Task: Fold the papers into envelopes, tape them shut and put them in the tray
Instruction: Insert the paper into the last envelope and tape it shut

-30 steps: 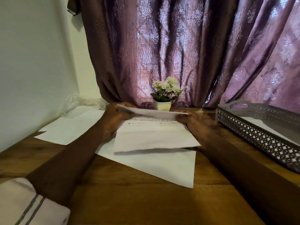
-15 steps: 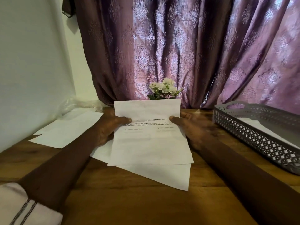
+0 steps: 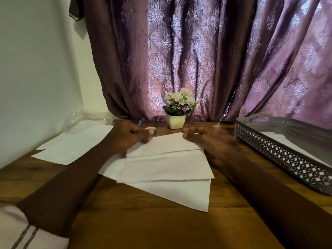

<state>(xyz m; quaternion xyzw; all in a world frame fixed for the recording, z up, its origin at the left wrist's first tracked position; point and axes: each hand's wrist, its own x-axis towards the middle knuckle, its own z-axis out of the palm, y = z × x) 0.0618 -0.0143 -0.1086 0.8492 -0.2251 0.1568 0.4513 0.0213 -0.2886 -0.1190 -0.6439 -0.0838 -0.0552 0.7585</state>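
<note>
Press the flap flat and run along the crease from the middle outward, keeping the edges square. The folded paper (image 3: 165,159) lies mid-bench atop a loose sheet (image 3: 179,193). Your left hand (image 3: 129,137), fingers curled together, rests at its 10 o'clock corner; your right hand (image 3: 201,137), fingers spread flat, holds down 1 o'clock. The tray (image 3: 280,150) sits at 3 o'clock.

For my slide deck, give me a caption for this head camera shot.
Both hands press a folded sheet flat on the table, tray alongside.
</note>
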